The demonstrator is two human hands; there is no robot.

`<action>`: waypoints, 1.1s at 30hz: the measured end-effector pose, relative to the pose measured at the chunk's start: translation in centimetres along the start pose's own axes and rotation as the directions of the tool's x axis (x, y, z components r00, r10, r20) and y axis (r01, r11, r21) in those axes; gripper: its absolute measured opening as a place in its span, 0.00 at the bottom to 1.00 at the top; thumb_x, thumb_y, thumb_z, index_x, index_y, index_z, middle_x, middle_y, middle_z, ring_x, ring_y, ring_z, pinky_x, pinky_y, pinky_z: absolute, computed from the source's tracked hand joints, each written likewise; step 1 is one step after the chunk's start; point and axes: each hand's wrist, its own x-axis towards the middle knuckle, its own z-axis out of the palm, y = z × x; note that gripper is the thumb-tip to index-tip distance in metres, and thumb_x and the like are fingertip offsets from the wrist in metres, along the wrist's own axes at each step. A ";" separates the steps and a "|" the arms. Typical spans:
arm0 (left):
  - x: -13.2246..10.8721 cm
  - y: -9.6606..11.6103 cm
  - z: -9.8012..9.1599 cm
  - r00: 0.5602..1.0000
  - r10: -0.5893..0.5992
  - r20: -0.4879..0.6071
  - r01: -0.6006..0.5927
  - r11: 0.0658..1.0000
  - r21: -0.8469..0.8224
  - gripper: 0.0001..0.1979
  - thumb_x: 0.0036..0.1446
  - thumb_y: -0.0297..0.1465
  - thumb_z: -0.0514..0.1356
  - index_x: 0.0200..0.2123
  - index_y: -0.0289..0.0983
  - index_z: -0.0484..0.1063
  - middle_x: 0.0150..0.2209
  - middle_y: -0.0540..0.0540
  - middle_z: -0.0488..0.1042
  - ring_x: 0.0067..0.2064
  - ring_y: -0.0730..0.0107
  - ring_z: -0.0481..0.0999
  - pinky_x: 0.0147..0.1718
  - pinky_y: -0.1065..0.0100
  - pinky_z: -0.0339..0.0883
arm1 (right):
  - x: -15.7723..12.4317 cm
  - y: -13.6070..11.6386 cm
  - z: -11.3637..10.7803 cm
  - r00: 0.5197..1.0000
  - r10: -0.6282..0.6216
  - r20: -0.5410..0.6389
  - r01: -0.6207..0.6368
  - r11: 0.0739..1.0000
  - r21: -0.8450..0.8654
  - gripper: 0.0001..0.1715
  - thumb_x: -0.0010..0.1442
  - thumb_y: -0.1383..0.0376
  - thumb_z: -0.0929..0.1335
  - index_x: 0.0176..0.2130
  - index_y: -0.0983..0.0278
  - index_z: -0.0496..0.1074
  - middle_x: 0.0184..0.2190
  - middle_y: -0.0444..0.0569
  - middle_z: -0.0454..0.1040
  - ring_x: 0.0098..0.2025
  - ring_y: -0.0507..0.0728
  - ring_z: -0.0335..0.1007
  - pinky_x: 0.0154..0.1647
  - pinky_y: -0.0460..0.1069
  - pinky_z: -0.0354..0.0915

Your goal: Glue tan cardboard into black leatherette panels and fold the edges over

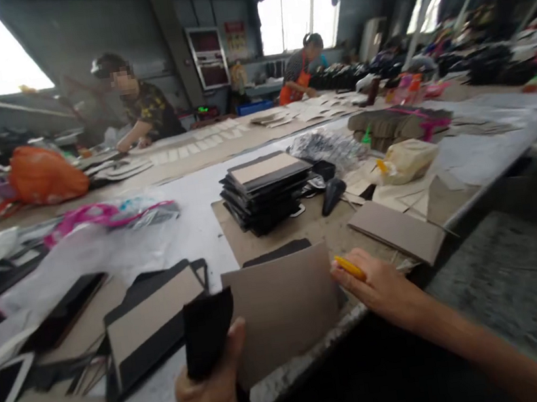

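My left hand point(210, 396) is closed around a black flat piece point(207, 331), held upright at the table's near edge. My right hand point(376, 286) is closed on a small yellow tool point(349, 267) and rests at the right edge of a grey-brown cardboard sheet point(282, 304). A black piece point(278, 251) peeks out from behind that sheet. Further back a stack of black pieces topped with cardboard point(267, 191) stands on a brown board.
Black-edged cardboard panels point(153, 321) lie to the left. A loose cardboard piece point(398, 230) lies to the right near the table edge. Plastic bags, a pink strap point(97, 217) and an orange bag point(45, 174) sit at the left. Two other people work at the far side.
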 end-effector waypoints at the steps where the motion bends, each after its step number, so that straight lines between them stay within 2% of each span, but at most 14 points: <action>1: 0.3 0.0 0.0 0.998 -0.051 -0.037 0.051 0.999 -0.004 0.18 0.41 0.38 0.69 0.35 0.35 0.75 0.29 0.47 0.77 0.32 0.60 0.77 0.28 0.66 0.72 | 0.0 0.8 0.7 0.996 0.030 0.083 -0.034 0.998 0.048 0.23 0.60 0.48 0.58 0.30 0.63 0.67 0.30 0.49 0.68 0.33 0.56 0.65 0.37 0.51 0.61; 3: 1.2 -0.3 0.0 0.978 -0.208 -0.005 0.207 0.976 -0.070 0.20 0.37 0.36 0.70 0.35 0.34 0.75 0.26 0.48 0.76 0.28 0.63 0.76 0.25 0.68 0.70 | -0.1 1.7 1.6 0.970 0.072 0.230 -0.110 0.981 0.159 0.24 0.60 0.48 0.58 0.34 0.64 0.68 0.32 0.50 0.72 0.34 0.58 0.67 0.36 0.51 0.62; 5: 2.6 -0.9 -0.1 0.971 -0.229 0.068 0.232 0.972 -0.027 0.18 0.38 0.37 0.70 0.32 0.34 0.74 0.21 0.50 0.73 0.23 0.68 0.72 0.23 0.69 0.67 | 0.3 2.0 1.8 0.951 0.103 0.290 -0.160 0.970 0.181 0.24 0.58 0.48 0.59 0.37 0.64 0.69 0.34 0.50 0.74 0.36 0.59 0.69 0.36 0.50 0.63; 7: 4.1 -1.4 -0.4 0.977 -0.142 0.158 0.121 0.983 0.135 0.15 0.41 0.40 0.67 0.22 0.35 0.70 0.15 0.53 0.66 0.19 0.74 0.66 0.19 0.72 0.61 | 1.6 2.0 1.5 0.955 0.134 0.265 -0.161 0.984 0.080 0.24 0.57 0.48 0.60 0.35 0.63 0.70 0.32 0.50 0.74 0.35 0.60 0.69 0.35 0.50 0.62; 8: 4.8 -1.6 -0.5 0.972 -0.086 0.217 0.035 0.972 0.230 0.17 0.43 0.41 0.66 0.17 0.36 0.66 0.14 0.54 0.63 0.18 0.76 0.62 0.19 0.73 0.57 | 2.5 2.0 1.3 0.962 0.146 0.232 -0.150 0.989 0.002 0.23 0.56 0.48 0.60 0.33 0.63 0.70 0.31 0.50 0.74 0.35 0.60 0.69 0.35 0.50 0.61; 11: 6.9 -1.6 -0.1 0.943 0.006 0.332 -0.161 0.882 0.443 0.20 0.48 0.40 0.60 0.13 0.37 0.59 0.12 0.55 0.60 0.17 0.77 0.58 0.19 0.72 0.54 | 5.6 2.3 1.2 0.974 0.173 0.148 -0.138 0.965 -0.222 0.22 0.54 0.48 0.61 0.29 0.63 0.69 0.27 0.49 0.72 0.32 0.59 0.67 0.32 0.50 0.58; 14: 8.4 -1.8 0.9 0.944 0.000 0.329 -0.192 0.813 0.550 0.18 0.48 0.39 0.58 0.13 0.38 0.58 0.11 0.55 0.59 0.16 0.76 0.59 0.18 0.72 0.53 | 7.6 3.1 1.8 0.965 0.198 0.175 -0.138 0.942 -0.305 0.21 0.55 0.50 0.60 0.26 0.64 0.68 0.24 0.48 0.71 0.29 0.58 0.66 0.29 0.48 0.56; 18: 9.6 -2.9 1.5 0.944 -0.032 0.328 -0.182 0.779 0.601 0.16 0.47 0.39 0.57 0.14 0.39 0.60 0.09 0.55 0.59 0.14 0.76 0.59 0.16 0.72 0.53 | 8.0 4.3 2.6 0.931 0.169 0.323 -0.106 0.973 -0.203 0.20 0.55 0.51 0.60 0.30 0.64 0.68 0.27 0.47 0.73 0.31 0.57 0.67 0.31 0.47 0.58; 20: 9.9 -3.5 1.4 0.944 -0.062 0.325 -0.160 0.774 0.613 0.16 0.48 0.39 0.57 0.14 0.39 0.60 0.09 0.55 0.60 0.14 0.75 0.60 0.16 0.72 0.54 | 7.7 4.7 2.6 0.919 0.159 0.360 -0.095 0.977 -0.189 0.20 0.54 0.51 0.60 0.30 0.64 0.68 0.27 0.47 0.72 0.32 0.57 0.67 0.31 0.47 0.58; 26: 10.4 -4.3 1.5 0.938 -0.130 0.323 -0.104 0.781 0.616 0.17 0.49 0.37 0.58 0.14 0.38 0.61 0.09 0.54 0.62 0.14 0.77 0.61 0.17 0.73 0.56 | 7.6 6.0 2.8 0.910 0.216 0.354 -0.107 0.947 -0.304 0.20 0.54 0.50 0.61 0.25 0.63 0.66 0.21 0.44 0.69 0.26 0.55 0.65 0.27 0.47 0.56; 33: 10.7 -4.4 1.8 0.929 -0.187 0.320 -0.046 0.798 0.601 0.12 0.48 0.34 0.59 0.17 0.37 0.64 0.10 0.54 0.64 0.13 0.76 0.63 0.16 0.73 0.58 | 7.9 6.7 3.2 0.896 0.257 0.363 -0.110 0.919 -0.378 0.22 0.54 0.48 0.61 0.26 0.63 0.67 0.24 0.48 0.72 0.28 0.58 0.67 0.28 0.49 0.57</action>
